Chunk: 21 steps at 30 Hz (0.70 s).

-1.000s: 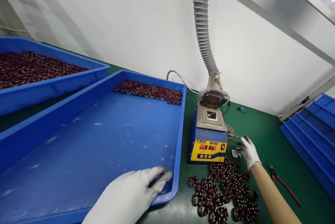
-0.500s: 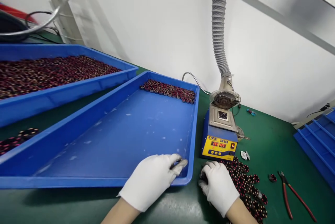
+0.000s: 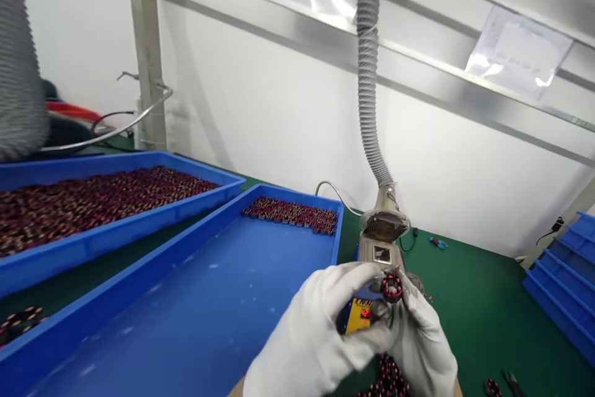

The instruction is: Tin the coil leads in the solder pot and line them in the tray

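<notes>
Both my hands, in stained white gloves, are raised together in front of a blue and yellow solder pot [image 3: 360,316]. Between their fingertips sits a small ring-shaped part [image 3: 392,287], black with pinkish dots around its rim. My right hand [image 3: 425,335] is closed on the part from the right. My left hand [image 3: 311,335] curves in from the left, its index fingertip against the part and its thumb lower, by the right hand. Below the hands lies a pile of similar parts [image 3: 388,378], partly hidden.
A blue tray [image 3: 223,273] at left has rows of parts [image 3: 292,214] along its far end. Another blue tray [image 3: 214,194] beyond is heaped with parts. An exhaust hose [image 3: 369,75] hangs over the pot. Stacked blue trays [image 3: 562,292] and pliers [image 3: 514,384] are at right.
My left hand has left the tray's near corner and my right hand the pile. Both have come up together around one part. The view has tilted upward.
</notes>
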### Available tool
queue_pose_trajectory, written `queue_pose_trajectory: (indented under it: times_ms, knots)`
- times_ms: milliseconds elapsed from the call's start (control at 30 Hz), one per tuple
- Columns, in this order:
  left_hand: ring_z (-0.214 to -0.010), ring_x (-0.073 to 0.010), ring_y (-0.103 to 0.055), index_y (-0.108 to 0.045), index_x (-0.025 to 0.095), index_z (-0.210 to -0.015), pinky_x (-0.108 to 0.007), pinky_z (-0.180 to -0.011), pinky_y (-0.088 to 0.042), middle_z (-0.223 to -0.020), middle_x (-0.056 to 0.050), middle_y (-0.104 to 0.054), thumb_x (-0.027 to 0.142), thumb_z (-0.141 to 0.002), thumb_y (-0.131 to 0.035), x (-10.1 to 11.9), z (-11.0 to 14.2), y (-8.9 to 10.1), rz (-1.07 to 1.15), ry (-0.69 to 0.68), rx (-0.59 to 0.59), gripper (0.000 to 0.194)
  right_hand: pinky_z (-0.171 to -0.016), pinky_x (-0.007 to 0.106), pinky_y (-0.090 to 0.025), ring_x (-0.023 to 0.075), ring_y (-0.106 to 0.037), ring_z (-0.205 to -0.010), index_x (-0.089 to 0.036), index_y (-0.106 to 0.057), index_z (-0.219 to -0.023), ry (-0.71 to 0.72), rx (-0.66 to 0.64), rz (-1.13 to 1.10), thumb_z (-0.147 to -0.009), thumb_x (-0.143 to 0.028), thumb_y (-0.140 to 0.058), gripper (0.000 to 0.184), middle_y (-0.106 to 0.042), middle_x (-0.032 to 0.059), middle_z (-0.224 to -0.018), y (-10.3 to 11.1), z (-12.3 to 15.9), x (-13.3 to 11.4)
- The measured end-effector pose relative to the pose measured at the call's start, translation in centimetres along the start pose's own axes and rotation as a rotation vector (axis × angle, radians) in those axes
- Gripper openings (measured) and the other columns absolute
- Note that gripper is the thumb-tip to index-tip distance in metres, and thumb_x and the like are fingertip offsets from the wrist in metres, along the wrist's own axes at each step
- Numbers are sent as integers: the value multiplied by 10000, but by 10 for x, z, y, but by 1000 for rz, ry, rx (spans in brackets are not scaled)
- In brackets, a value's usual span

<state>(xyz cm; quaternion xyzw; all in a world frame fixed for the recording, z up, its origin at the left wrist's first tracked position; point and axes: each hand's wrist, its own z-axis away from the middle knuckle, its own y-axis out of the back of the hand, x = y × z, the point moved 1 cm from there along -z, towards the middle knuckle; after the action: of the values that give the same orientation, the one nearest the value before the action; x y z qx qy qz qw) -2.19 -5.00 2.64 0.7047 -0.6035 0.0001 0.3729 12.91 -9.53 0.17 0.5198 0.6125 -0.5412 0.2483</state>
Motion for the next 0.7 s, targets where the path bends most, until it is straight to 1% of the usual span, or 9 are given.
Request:
queue_pose_trajectory:
  times_ms: [33, 100, 167, 200, 267, 333, 467, 567, 700]
  knots:
    - [-944, -190, -591, -452, 249, -1128, -320, -790, -504, -1081, -45, -618, 262, -656, -649, 8, -7, -1, -3, -94, 77, 512, -683, 374, -525, 217, -637, -813, -252, -644, -934, 25, -5, 11, -725, -444, -608, 286, -685, 60, -901, -3, -2, -2]
    - [-953, -203, -587, -458, 263, -1100, -346, -780, -509, -1060, -46, -623, 225, -694, -612, 16, -16, -7, -81, -207, 182, 436, -691, 379, -524, 228, -630, -858, -248, -648, -935, 61, -28, 34, -761, -468, -557, 295, -676, 68, -948, -5, -8, -1]
    - [-894, -206, -604, -487, 260, -1041, -362, -743, -518, -976, -41, -651, 199, -741, -549, 14, -21, -14, -161, -222, 256, 313, -694, 370, -522, 223, -625, -870, -255, -632, -965, 105, -60, 87, -790, -480, -515, 308, -668, 66, -951, -1, -15, 4]
    - [-876, -209, -608, -493, 257, -1025, -370, -732, -521, -952, -39, -657, 196, -744, -541, 12, -22, -17, -181, -220, 263, 291, -690, 366, -522, 224, -624, -862, -255, -625, -965, 137, -73, 117, -784, -487, -521, 312, -666, 65, -930, 1, -20, 6]
    - [-879, -217, -606, -498, 258, -1011, -378, -731, -527, -954, -33, -660, 174, -698, -572, 4, -23, -22, -182, -225, 239, 332, -673, 361, -524, 234, -624, -829, -240, -618, -917, 184, -91, 166, -732, -488, -589, 311, -660, 68, -866, 8, -27, 11]
    - [-891, -215, -604, -496, 265, -1006, -367, -735, -534, -971, -23, -657, 130, -637, -593, -2, -23, -24, -143, -223, 199, 406, -661, 357, -524, 236, -626, -787, -224, -608, -885, 184, -96, 180, -678, -456, -660, 316, -653, 67, -821, 13, -33, 15]
    - [-892, -180, -608, -507, 281, -962, -318, -747, -539, -988, -6, -646, 126, -640, -591, -11, -20, -24, -15, -126, 146, 367, -657, 341, -518, 205, -623, -730, -228, -599, -901, 137, -114, 162, -752, -439, -591, 259, -642, 64, -804, 12, -37, 20]
    - [-911, -171, -607, -538, 292, -932, -295, -765, -536, -994, 1, -649, 169, -664, -609, -16, -17, -21, 35, -104, 111, 303, -672, 325, -506, 198, -610, -757, -244, -596, -867, 188, -212, 138, -750, -441, -593, 229, -636, 54, -806, 6, -35, 11]
    - [-936, -161, -604, -543, 286, -950, -278, -792, -529, -1031, -5, -644, 105, -648, -567, -21, -14, -18, 70, -108, 62, 352, -709, 329, -480, 206, -588, -806, -226, -599, -832, 105, -335, 298, -646, -339, -723, 251, -627, 58, -869, 4, -31, -3]
